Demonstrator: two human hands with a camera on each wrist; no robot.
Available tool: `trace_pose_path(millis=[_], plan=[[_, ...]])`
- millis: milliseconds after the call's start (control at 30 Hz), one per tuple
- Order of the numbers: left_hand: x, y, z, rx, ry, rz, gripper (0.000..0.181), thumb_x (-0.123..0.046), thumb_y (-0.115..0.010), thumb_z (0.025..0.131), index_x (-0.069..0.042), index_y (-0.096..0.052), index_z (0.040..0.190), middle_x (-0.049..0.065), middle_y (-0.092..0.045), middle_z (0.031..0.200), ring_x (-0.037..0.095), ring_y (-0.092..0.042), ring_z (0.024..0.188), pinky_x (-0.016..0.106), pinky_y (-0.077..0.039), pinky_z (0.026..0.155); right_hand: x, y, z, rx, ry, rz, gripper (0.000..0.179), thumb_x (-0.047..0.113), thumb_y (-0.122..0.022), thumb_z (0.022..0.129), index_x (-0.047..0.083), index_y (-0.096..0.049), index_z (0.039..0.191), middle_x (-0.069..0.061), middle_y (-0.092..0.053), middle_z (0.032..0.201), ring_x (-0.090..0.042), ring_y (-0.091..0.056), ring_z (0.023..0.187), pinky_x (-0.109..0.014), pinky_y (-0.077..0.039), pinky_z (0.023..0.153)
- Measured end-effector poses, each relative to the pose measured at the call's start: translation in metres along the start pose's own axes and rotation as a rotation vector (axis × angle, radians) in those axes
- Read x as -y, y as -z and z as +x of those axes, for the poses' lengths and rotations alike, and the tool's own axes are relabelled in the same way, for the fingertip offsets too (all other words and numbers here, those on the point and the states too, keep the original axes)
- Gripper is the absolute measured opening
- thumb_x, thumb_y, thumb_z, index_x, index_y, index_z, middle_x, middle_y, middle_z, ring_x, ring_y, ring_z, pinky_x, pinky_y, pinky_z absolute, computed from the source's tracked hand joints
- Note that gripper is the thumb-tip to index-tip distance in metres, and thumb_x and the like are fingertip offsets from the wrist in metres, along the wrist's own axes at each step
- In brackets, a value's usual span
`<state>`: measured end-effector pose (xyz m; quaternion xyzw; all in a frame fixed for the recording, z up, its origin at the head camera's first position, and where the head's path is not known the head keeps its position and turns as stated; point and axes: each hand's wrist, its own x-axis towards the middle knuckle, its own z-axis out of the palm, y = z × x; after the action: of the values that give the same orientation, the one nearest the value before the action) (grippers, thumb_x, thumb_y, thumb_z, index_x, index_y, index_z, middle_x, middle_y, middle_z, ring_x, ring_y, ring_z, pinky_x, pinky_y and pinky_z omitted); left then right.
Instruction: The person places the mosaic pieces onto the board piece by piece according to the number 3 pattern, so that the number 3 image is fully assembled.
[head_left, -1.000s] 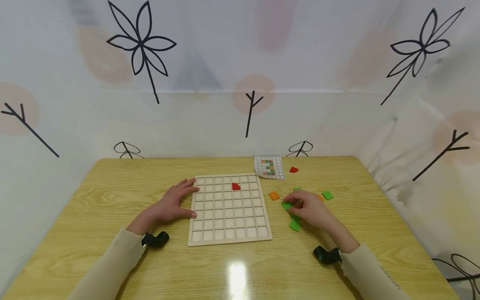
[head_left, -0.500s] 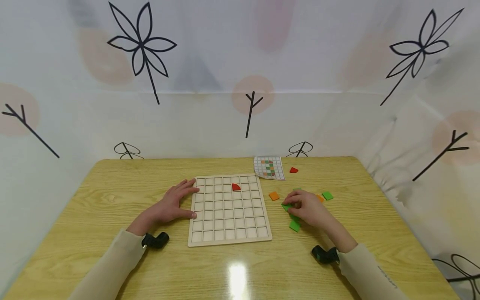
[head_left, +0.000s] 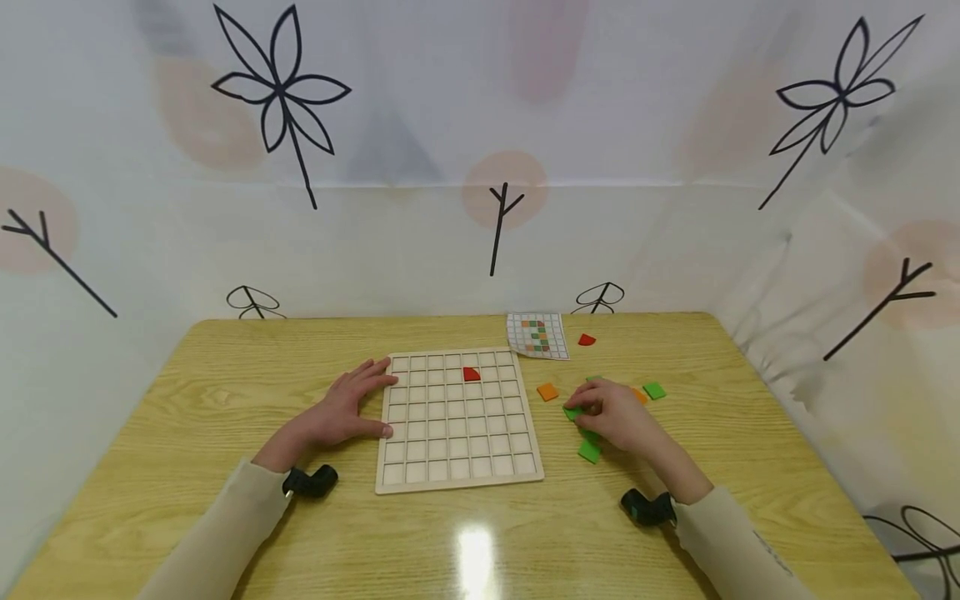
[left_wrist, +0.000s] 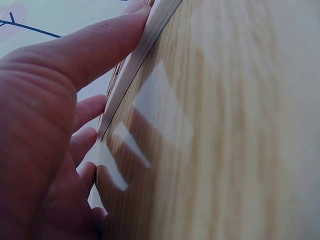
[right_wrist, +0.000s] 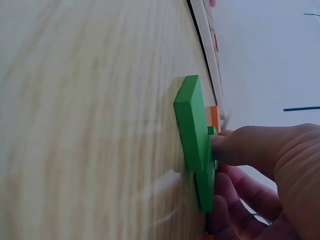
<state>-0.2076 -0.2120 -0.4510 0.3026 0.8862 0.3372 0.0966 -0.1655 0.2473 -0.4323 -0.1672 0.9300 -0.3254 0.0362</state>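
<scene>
My left hand (head_left: 343,410) rests at the left edge of a pale wooden grid board (head_left: 459,488), its fingers spread along the rim and its thumb (left_wrist: 107,42) touching the side. A red quarter-round tile (head_left: 471,374) lies in one of the board's upper cells. To the right of the board, my right hand (head_left: 617,415) pinches a green square tile (head_left: 572,412) between thumb and fingertips, low over the table. In the right wrist view, a nearer green tile (right_wrist: 191,127) stands in front of the thumb and partly hides the pinch. Another green tile (head_left: 589,452) lies just below the hand.
Around the right hand lie an orange tile (head_left: 548,392), a second orange tile (head_left: 639,396) partly covered, and a green tile (head_left: 655,391). A pattern sheet (head_left: 558,339) and a loose red tile (head_left: 587,340) lie farther back on the wooden table (head_left: 315,542).
The right thumb and fingertips have drawn closer together on the green tile, which now shows less between them. My left hand and the board have stayed put.
</scene>
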Motion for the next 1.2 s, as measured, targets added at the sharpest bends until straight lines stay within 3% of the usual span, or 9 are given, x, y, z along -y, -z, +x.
trace_pose_path(millis=[400,1200], plan=[[0.0006,-0.0016,-0.0013,-0.011,-0.018,0.011,0.079,-0.041,-0.079,0.084,-0.008,-0.047,0.148,0.013,-0.019,0.164,0.039,-0.007,0.150,0.064,-0.002,0.114,0.0027,0.0010,0.0026,-0.003,-0.015,-0.043,0.023,0.005,-0.077,0.083,0.006,-0.076,0.106,0.000,-0.060,0.090,-0.016,-0.054,0.080,-0.035,-0.049,0.070],[0.0021,-0.0011,-0.0003,-0.014,-0.013,0.017,0.079,-0.041,-0.079,0.084,-0.008,-0.047,0.148,0.012,-0.019,0.164,0.039,-0.007,0.150,0.065,-0.002,0.114,0.0047,0.0001,0.0079,-0.028,-0.016,-0.036,0.028,0.009,-0.077,0.084,0.005,-0.075,0.111,-0.002,-0.061,0.095,-0.016,-0.055,0.081,-0.032,-0.049,0.068]])
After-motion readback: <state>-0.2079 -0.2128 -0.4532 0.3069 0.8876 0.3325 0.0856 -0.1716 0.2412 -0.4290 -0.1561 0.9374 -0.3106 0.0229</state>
